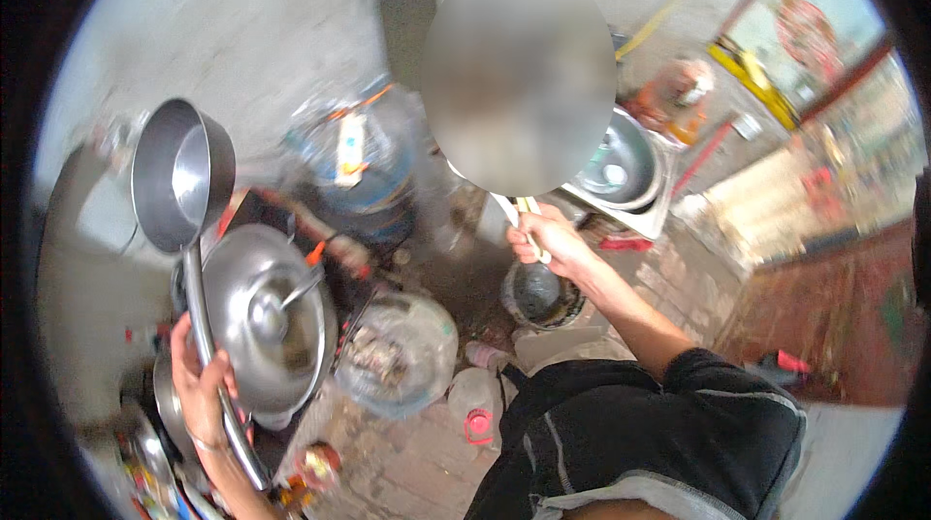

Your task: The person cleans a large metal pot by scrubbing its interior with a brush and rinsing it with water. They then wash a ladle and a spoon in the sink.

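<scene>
My left hand [200,374] grips the long metal handle of a deep ladle [190,171]. The ladle's bowl is up and away from me, and its inside shows bare metal. Beside the handle sits a large round stainless-steel pan or lid [240,287], a thin metal utensil [298,291] lying across it. My right hand [549,240] is closed around pale, narrow strips or handles [534,229]. Their far ends run under a blurred disc, so what they belong to is hidden. Below that hand stands a dark round bucket [542,294].
A plastic-lined tub [429,367] with pale contents and a clear jug with a red cap [473,400] stand on the floor. Farther off are a plastic-covered blue barrel [393,171], a metal basin [644,171], a red-handled tool [705,156] and a yellow bar [753,83].
</scene>
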`<state>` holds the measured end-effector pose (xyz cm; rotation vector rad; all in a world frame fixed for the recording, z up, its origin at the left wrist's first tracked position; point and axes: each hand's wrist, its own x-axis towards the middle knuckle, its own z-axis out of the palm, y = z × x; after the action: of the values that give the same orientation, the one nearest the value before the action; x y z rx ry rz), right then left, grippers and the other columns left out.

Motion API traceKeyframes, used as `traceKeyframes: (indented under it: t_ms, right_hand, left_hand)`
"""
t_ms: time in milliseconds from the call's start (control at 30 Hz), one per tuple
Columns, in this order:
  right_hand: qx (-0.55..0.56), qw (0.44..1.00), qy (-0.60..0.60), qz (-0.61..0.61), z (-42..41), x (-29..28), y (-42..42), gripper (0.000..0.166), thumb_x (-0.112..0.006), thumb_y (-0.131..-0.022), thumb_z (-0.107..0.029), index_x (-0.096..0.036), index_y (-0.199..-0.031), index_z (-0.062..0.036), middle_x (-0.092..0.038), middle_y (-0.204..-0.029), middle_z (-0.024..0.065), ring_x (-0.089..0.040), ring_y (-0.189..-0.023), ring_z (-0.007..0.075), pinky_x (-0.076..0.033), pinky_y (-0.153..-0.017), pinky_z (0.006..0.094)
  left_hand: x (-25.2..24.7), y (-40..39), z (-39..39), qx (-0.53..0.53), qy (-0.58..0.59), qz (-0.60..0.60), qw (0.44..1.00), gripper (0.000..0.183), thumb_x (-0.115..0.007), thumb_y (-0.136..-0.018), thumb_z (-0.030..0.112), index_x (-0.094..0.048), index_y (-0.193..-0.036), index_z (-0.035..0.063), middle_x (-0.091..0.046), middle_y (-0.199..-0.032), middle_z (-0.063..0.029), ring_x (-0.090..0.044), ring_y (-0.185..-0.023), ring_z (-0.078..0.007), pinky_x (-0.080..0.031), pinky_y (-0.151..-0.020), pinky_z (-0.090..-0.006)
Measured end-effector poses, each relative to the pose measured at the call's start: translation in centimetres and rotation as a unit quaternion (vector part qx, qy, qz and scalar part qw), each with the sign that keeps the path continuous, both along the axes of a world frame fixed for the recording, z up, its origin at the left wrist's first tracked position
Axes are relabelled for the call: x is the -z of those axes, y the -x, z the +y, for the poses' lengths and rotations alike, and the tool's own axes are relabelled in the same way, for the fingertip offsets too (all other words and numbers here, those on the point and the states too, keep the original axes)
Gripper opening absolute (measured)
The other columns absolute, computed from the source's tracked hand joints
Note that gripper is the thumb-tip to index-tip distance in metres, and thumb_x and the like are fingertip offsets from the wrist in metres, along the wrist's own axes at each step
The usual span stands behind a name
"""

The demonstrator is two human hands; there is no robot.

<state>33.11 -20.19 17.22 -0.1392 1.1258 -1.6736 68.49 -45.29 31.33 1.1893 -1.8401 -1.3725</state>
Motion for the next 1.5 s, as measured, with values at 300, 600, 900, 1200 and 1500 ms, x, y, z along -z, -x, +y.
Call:
traceKeyframes:
  t_ms: [300,600,900,1200,1500]
  right_hand:
    - [0.269,0.850,-0.108,0.439,10.5,-4.5,14.3,0.007,-0.045,-0.078,-0.006,-0.045,-0.083,-0.0028,-0.046,-0.056,0.0016,-0.042,-0.041,0.0096,-0.033,-0.036,0.0236]
    - [0.310,0.610,-0.318,0.657,21.7,-4.0,34.7,0.047,-0.068,-0.069,-0.031,-0.053,-0.096,0.0044,-0.060,-0.087,0.0224,-0.060,-0.082,0.0333,-0.047,-0.070,0.0399]
    - [0.248,0.542,-0.321,0.736,21.5,-0.7,41.1,0.060,-0.071,-0.065,-0.040,-0.052,-0.097,0.0071,-0.060,-0.084,0.0261,-0.059,-0.082,0.0371,-0.045,-0.072,0.0432]
    - [0.106,0.659,-0.190,0.720,22.8,-1.4,44.2,0.047,-0.069,-0.061,-0.029,-0.057,-0.095,0.0019,-0.060,-0.079,0.0224,-0.060,-0.077,0.0337,-0.045,-0.068,0.0408]
    - [-0.138,0.713,-0.095,0.680,25.0,-3.8,48.6,0.045,-0.062,-0.064,-0.015,-0.054,-0.106,-0.0020,-0.062,-0.082,0.0130,-0.058,-0.074,0.0207,-0.046,-0.070,0.0323]
  left_hand:
    - [4.8,16.6,10.9,0.254,-0.282,-0.030,0.925,0.059,-0.058,-0.073,-0.002,-0.034,-0.126,0.0065,-0.053,-0.063,-0.0058,-0.046,-0.039,-0.0109,-0.035,-0.032,-0.0238]
    - [18.2,39.2,29.6,0.338,-0.302,0.025,0.891,0.062,-0.060,-0.075,0.001,-0.027,-0.127,0.0004,-0.052,-0.061,-0.0056,-0.048,-0.044,-0.0122,-0.039,-0.037,-0.0252]
    - [19.8,51.8,38.9,0.360,-0.287,-0.013,0.888,0.060,-0.061,-0.073,0.003,-0.031,-0.125,-0.0033,-0.055,-0.062,-0.0066,-0.053,-0.047,-0.0122,-0.041,-0.040,-0.0246]
    - [18.8,55.6,38.9,0.339,-0.308,-0.063,0.887,0.064,-0.062,-0.071,0.002,-0.032,-0.127,0.0012,-0.057,-0.067,-0.0074,-0.054,-0.050,-0.0122,-0.043,-0.041,-0.0240]
    - [19.3,56.0,39.1,0.326,-0.342,-0.073,0.878,0.066,-0.062,-0.072,0.000,-0.030,-0.130,0.0022,-0.056,-0.067,-0.0070,-0.054,-0.051,-0.0124,-0.043,-0.041,-0.0241]
